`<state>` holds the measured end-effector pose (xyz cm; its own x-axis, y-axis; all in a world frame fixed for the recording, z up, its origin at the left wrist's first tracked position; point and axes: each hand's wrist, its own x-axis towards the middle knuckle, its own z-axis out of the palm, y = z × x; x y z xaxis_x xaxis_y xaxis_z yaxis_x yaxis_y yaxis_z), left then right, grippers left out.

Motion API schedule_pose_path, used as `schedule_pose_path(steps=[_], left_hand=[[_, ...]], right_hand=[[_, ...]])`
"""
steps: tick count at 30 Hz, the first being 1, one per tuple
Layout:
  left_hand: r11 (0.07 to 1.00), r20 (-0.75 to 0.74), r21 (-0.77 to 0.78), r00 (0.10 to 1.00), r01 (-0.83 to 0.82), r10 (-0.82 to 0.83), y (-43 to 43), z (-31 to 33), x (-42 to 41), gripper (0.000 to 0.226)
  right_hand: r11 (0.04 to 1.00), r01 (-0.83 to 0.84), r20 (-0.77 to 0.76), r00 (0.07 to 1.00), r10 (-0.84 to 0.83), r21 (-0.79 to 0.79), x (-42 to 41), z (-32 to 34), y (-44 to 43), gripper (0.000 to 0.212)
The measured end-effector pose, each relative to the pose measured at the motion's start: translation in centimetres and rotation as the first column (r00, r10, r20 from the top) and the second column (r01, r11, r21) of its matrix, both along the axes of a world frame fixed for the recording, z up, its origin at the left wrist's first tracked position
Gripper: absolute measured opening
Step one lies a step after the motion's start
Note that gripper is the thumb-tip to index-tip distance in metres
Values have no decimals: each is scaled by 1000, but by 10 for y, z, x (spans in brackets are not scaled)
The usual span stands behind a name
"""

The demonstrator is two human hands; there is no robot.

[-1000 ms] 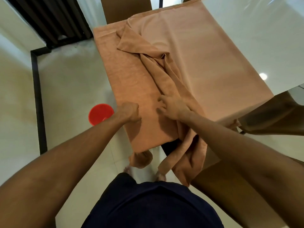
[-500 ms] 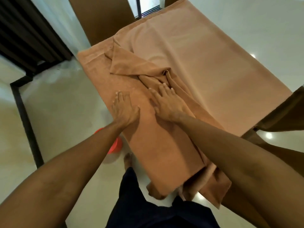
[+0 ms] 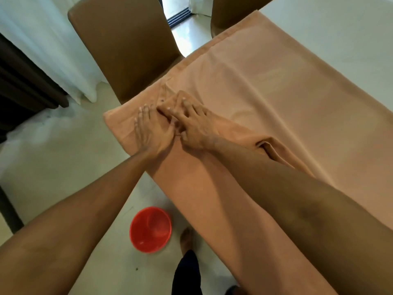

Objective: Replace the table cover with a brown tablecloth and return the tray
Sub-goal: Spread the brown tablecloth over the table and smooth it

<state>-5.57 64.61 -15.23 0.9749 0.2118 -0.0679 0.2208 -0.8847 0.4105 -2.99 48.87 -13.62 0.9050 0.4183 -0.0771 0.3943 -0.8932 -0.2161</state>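
Observation:
A light brown tablecloth (image 3: 276,99) lies over the near end of a white glossy table (image 3: 340,35). Both my hands are stretched out to its far left corner. My left hand (image 3: 151,128) lies flat on the cloth with its fingers spread. My right hand (image 3: 191,122) is beside it, touching it, and its fingers pinch a folded flap of the cloth. A ridge of bunched cloth (image 3: 268,147) runs under my right forearm. No tray is in view.
A brown chair (image 3: 123,43) stands at the table's left end and a second one (image 3: 234,9) at the far side. A red bucket (image 3: 150,229) sits on the pale floor by my foot (image 3: 187,238). White curtains hang at the left.
Both hands have slid forward along the cloth to its far left corner. The big folded flap has been pushed flatter, and my right hand now grips its tip.

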Motion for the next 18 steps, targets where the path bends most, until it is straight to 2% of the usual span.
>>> schedule_pose_path(steps=[3, 6, 8, 10, 12, 13, 16, 18], left_hand=[[1000, -59, -28, 998, -2, 1, 18, -7, 27, 86], [999, -129, 40, 991, 25, -20, 30, -20, 35, 81], [992, -109, 107, 992, 71, -59, 34, -27, 38, 78], [987, -96, 141, 994, 74, -60, 33, -33, 40, 77], [987, -99, 150, 994, 66, -51, 32, -34, 40, 77], [985, -96, 158, 994, 64, -50, 32, -33, 41, 77], [981, -99, 182, 994, 72, -54, 31, -34, 39, 77], [977, -102, 197, 993, 79, -60, 31, -33, 39, 77]], right_hand=[[995, -74, 5, 997, 74, 67, 36, 3, 1, 47], [997, -71, 21, 997, 71, 38, 73, 13, -22, 44], [993, 119, 80, 989, -120, 19, 101, 22, -51, 33], [902, 425, 108, 896, -431, 70, 123, 33, -82, 30], [785, 609, 108, 778, -619, 112, 134, 37, -96, 37], [771, 623, 101, 765, -636, 133, 135, 36, -95, 41], [864, 474, 26, 874, -485, 168, 116, 19, -79, 60], [914, 390, -80, 921, -382, 117, 98, 4, -65, 79]])
